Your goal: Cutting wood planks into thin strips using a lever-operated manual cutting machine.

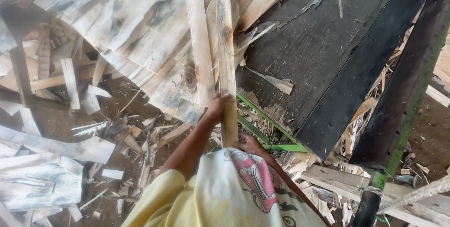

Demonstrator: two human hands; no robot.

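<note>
A long narrow wooden strip (pixel 226 53) runs up the middle, lying over a heap of thin wood sheets (pixel 126 21). The left hand (pixel 216 108) has its fingers wrapped tight around the strip; the right hand (pixel 251 143) grips its lower end just below. A dark flat surface (pixel 318 44) sits to the right, with wood scraps (pixel 122 133) littering the floor.

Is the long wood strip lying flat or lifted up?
Lifted: both hands, left and right, hold the strip above the veneer pile.
</note>
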